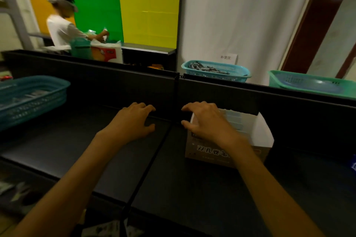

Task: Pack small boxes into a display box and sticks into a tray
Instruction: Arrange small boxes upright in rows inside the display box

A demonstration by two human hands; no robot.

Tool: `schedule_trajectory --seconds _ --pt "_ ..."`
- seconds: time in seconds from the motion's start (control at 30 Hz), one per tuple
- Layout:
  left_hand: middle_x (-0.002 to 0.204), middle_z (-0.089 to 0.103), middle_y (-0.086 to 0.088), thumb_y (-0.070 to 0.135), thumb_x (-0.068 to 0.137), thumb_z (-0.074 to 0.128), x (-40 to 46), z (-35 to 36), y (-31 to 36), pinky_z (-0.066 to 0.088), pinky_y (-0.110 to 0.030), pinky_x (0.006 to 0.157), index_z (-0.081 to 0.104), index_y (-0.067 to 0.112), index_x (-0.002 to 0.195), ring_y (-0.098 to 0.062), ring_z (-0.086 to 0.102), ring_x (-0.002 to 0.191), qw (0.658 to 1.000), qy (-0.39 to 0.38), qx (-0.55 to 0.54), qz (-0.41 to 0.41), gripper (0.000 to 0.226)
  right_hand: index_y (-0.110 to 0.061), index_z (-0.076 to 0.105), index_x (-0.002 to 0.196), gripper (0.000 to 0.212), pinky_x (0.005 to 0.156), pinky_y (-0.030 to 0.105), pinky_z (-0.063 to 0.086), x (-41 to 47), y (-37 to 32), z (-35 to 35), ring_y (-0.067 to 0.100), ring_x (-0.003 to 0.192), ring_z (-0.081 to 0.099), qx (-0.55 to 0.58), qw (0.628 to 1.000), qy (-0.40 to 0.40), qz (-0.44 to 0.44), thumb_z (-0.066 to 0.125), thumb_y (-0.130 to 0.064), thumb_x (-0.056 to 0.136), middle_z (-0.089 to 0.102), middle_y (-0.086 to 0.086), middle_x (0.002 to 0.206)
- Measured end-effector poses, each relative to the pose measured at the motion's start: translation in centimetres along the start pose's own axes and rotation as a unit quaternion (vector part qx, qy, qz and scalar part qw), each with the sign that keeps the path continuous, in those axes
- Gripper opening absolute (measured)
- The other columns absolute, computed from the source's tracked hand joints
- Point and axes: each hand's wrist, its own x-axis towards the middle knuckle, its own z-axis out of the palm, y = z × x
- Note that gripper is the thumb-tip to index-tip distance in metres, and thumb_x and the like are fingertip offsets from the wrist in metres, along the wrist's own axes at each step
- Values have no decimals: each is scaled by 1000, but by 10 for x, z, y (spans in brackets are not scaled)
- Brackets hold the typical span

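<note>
Display box (229, 152) under right hand's (204, 119) loosely curled fingers (187, 108)

right hand (204, 119) covers the near-left corner of the display box (264, 136), part of its front print hidden by the wrist. small boxes (234, 119) inside: only tops show, count unclear. Blue basket (38, 94) mid-left cut by frame edge, contents blurred. Green basket (300, 81) cut at right edge. Teal basket (217, 71) contents too small to identify. Person (61, 27) upper left blurred.
</note>
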Motion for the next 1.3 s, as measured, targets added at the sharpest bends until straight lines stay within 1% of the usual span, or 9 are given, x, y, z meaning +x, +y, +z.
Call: schedule_trajectory --seconds 0.13,0.3,0.37,0.57,0.73,0.9,1.03,1.17,1.3 --pt "135 44 -2 45 88 55 -25 -5 -39 41 -37 99 31 26 142 -20 41 124 999 -8 8 -43 61 -29 43 136 48 110 36 27 23 -35 18 14 127 42 6 999 -40 -22 55 -43 92 49 -3 137" --pt "134 45 -1 47 88 54 -61 -10 -106 40 -38 97 32 26 141 -21 42 122 995 2 40 -92 61 -27 44 136 49 111 35 27 58 -98 40 16 127 43 9 997 -51 -53 55 -44 92 50 -1 136" --pt "133 45 -1 48 88 53 -74 -14 -135 40 -38 96 32 26 141 -22 41 122 993 13 53 -100 62 -26 45 135 48 111 36 28 72 -128 51 17 126 43 10 997 -50 -61 55 -44 91 51 -1 135" --pt "134 45 -3 49 87 54 -120 -34 -236 41 -43 98 36 24 140 -25 42 123 992 11 57 -109 61 -27 44 135 49 110 34 29 109 -219 81 16 126 43 33 995 -55 -72 55 -45 91 50 -1 136" --pt "136 46 -5 44 86 59 -166 -47 -313 42 -36 99 40 22 138 -22 44 123 989 17 41 -138 60 -26 45 135 48 107 32 29 137 -303 100 16 126 42 48 992 -63 -93 55 -43 92 50 -2 136" --pt "137 45 -1 42 83 63 -201 -65 -379 45 -37 94 42 27 136 -20 44 123 984 31 38 -173 59 -24 46 134 48 105 32 30 172 -374 113 17 124 44 53 989 -66 -123 57 -43 91 52 -1 134" --pt "137 47 0 40 83 64 -214 -69 -419 44 -40 95 41 27 137 -21 45 123 978 39 43 -200 59 -23 50 131 46 106 35 34 198 -414 125 19 125 45 70 986 -61 -138 60 -41 90 54 0 133" --pt "134 48 -1 41 83 64 -217 -66 -456 46 -40 94 41 27 136 -21 44 123 976 38 36 -213 60 -24 52 127 43 103 37 39 225 -440 142 19 122 49 84 983 -65 -147 61 -40 89 56 -1 131" --pt "136 45 -1 41 83 64 -208 -60 -494 44 -37 94 38 28 136 -20 42 124 974 47 25 -220 60 -25 51 129 44 105 37 35 255 -458 160 17 124 47 87 983 -80 -141 60 -41 89 53 -2 135"
